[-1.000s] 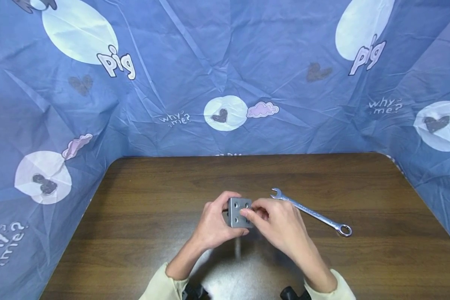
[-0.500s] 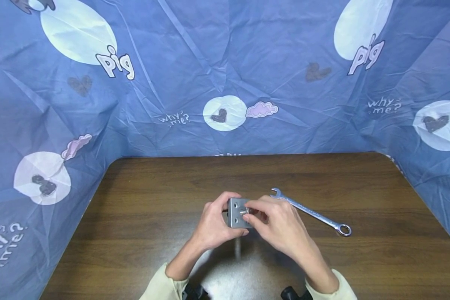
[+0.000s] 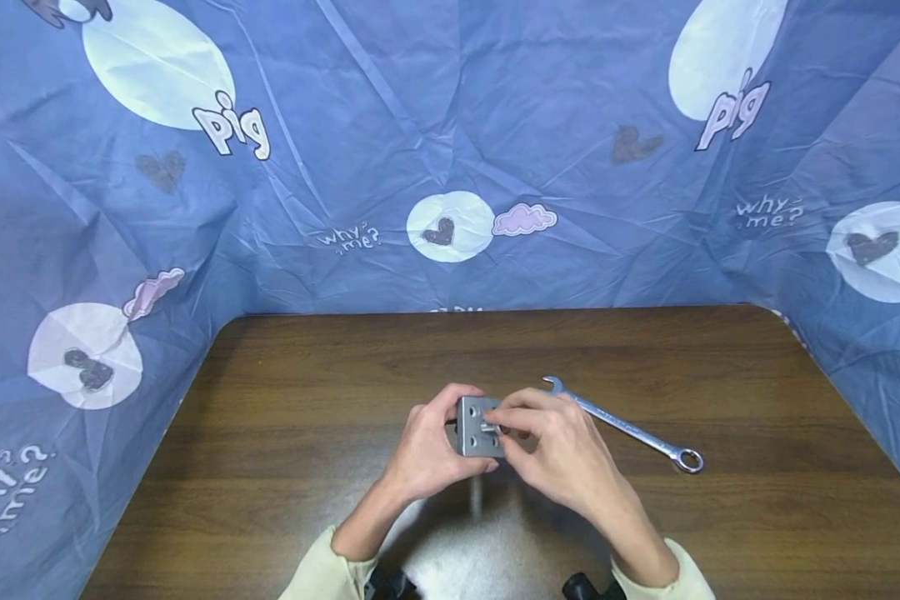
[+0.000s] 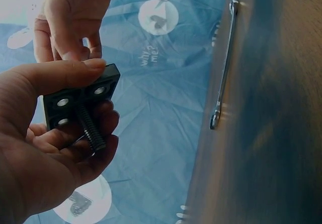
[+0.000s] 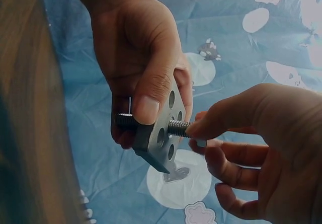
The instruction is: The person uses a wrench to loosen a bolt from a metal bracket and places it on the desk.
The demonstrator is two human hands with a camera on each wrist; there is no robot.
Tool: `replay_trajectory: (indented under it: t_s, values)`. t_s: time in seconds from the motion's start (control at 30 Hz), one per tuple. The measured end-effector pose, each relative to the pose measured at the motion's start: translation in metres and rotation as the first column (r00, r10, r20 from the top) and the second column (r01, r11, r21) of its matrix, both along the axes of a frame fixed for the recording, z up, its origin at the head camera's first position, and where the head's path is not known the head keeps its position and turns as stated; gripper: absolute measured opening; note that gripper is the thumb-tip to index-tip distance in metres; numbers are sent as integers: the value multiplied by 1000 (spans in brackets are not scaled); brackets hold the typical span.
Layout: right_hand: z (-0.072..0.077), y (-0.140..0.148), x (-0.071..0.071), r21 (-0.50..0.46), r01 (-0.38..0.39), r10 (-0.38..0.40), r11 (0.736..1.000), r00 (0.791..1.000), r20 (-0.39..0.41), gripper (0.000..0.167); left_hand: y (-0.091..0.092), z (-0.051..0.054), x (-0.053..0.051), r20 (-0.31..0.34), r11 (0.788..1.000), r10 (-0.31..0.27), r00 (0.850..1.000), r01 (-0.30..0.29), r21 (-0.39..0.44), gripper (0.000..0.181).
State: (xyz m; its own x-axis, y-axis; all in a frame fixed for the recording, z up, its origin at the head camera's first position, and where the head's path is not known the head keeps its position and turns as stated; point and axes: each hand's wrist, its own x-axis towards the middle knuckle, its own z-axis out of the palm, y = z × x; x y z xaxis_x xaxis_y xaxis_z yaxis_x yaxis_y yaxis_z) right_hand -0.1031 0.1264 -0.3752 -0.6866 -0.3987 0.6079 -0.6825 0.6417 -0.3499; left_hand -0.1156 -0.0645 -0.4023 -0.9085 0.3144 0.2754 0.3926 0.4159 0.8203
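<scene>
My left hand [image 3: 429, 446] grips a square grey metal plate [image 3: 467, 427] by its edges, thumb on one edge and fingers on the opposite one. Several round holes pierce the plate. Through its middle passes a bolt [image 5: 178, 128], whose threaded end sticks out at the back in the left wrist view, beside the left fingers. At the front face my right hand [image 3: 558, 437] pinches the bolt near its head, with the other fingers loosely curled. Part of the bolt head is hidden by the right fingers. The plate is held up above the table.
A combination wrench [image 3: 622, 423] lies on the wooden table [image 3: 330, 375], behind and to the right of the right hand. Blue printed cloth [image 3: 345, 167] surrounds the table at the back and sides.
The right fingers have shifted around the bolt, with the index finger and thumb changing position and more of the bolt showing. The left hand and plate have stayed about where they were.
</scene>
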Motion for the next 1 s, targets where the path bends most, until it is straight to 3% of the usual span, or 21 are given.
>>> replay_trajectory:
  t_s: [0.33,0.57,0.67,0.8,1.0]
  values:
    - [-1,-1,-3,25,-50,51,998,996,-75,30,1,1,0,8,1000,11,1000,-11,-14,73]
    - [4,1,1,40,28,-30,999,998,59,42,0,-1,0,-18,1000,6,1000,-6,-3,69]
    - [5,0,0,11,104,-105,995,985,135,44,0,-1,1,-16,1000,9,1000,-9,-3,69]
    - [5,-2,1,19,192,-192,981,957,216,34,1,0,1,2,1000,20,1000,-20,-10,72]
    - [3,-6,2,33,202,-205,979,959,194,20,1,0,1,9,1000,20,1000,-20,-16,71]
